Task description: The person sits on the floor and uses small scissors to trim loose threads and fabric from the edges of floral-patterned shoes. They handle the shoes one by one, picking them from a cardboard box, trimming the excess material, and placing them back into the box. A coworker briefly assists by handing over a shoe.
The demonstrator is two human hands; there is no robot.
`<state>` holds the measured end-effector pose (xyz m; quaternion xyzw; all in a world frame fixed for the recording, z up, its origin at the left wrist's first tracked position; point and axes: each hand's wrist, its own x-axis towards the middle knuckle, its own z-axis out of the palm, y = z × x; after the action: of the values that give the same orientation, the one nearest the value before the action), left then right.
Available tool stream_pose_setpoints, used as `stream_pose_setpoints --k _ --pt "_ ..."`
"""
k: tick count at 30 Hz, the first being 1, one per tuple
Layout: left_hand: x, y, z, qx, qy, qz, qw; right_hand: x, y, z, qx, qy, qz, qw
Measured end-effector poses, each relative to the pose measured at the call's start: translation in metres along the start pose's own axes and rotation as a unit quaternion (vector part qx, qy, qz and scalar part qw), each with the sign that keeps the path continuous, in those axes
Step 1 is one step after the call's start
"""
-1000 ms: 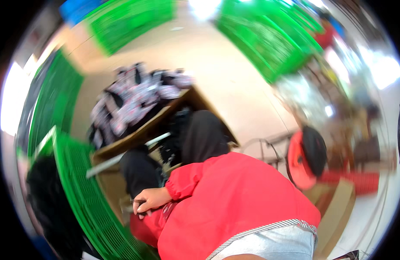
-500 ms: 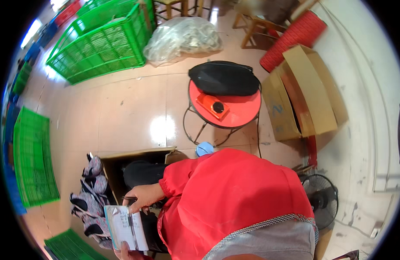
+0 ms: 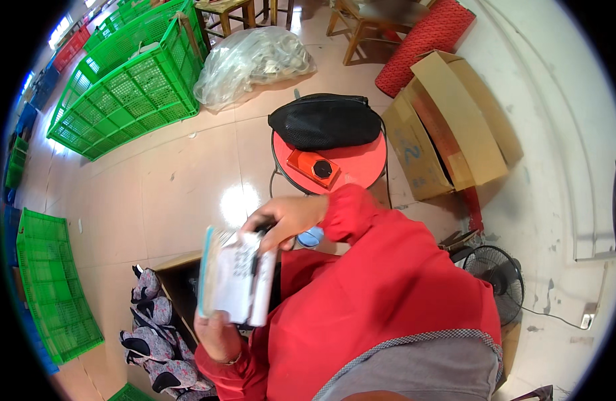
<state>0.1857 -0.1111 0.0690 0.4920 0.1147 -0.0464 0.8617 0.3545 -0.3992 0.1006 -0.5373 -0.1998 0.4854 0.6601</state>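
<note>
A notebook (image 3: pixel 229 284) with white written pages and a light blue cover edge is held up in front of my chest, smeared by motion. My left hand (image 3: pixel 218 336) is closed on its lower edge. At the upper edge my right hand (image 3: pixel 289 219) pinches the notebook, with a dark pen-like thing (image 3: pixel 265 227) between its fingers, partly hidden. A blurred dark strip runs down the right part of the page. Below and left of the notebook stands an open cardboard box (image 3: pixel 171 262), with grey patterned bras with black cups (image 3: pixel 154 341) piled beside it.
A round red stool (image 3: pixel 358 164) carries a black mesh bag (image 3: pixel 327 121) and an orange box (image 3: pixel 313 168). Green crates (image 3: pixel 131 90) stand at left, near a clear plastic sack (image 3: pixel 251 67). To the right are a large carton (image 3: pixel 425 160) and a black fan (image 3: pixel 495 279).
Both hands have lifted the notebook up and to the right, away from the bras. My right arm has swung further out. The whole view has shifted slightly.
</note>
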Motion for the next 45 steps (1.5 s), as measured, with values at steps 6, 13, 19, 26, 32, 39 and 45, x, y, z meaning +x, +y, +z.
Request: stream_pose_setpoints --k 6,13,19,26,32,39,45 --pt "0.023 -0.020 0.010 0.040 -0.133 -0.024 0.990 -0.116 -0.013 -0.043 0.019 0.262 -0.025 0.965" --pt "0.049 -0.070 -0.046 0.006 0.012 -0.091 0.996 -0.217 0.067 -0.096 0.159 0.435 -0.175 0.869" --pt "0.052 -0.071 -0.057 -0.014 -0.004 -0.097 0.995 -0.254 0.113 -0.095 0.175 0.512 -0.177 0.822" --pt "0.053 -0.068 -0.057 -0.009 -0.006 -0.105 0.994 -0.260 0.114 -0.102 0.150 0.529 -0.129 0.825" --pt "0.055 -0.072 -0.059 -0.007 0.000 -0.102 0.995 -0.249 0.117 -0.105 0.145 0.559 -0.094 0.811" --pt "0.056 -0.072 -0.055 -0.006 0.001 -0.098 0.995 -0.254 0.127 -0.110 0.129 0.548 -0.073 0.823" --pt "0.054 -0.073 -0.055 0.003 0.010 -0.100 0.995 -0.244 0.119 -0.108 0.127 0.565 -0.068 0.812"
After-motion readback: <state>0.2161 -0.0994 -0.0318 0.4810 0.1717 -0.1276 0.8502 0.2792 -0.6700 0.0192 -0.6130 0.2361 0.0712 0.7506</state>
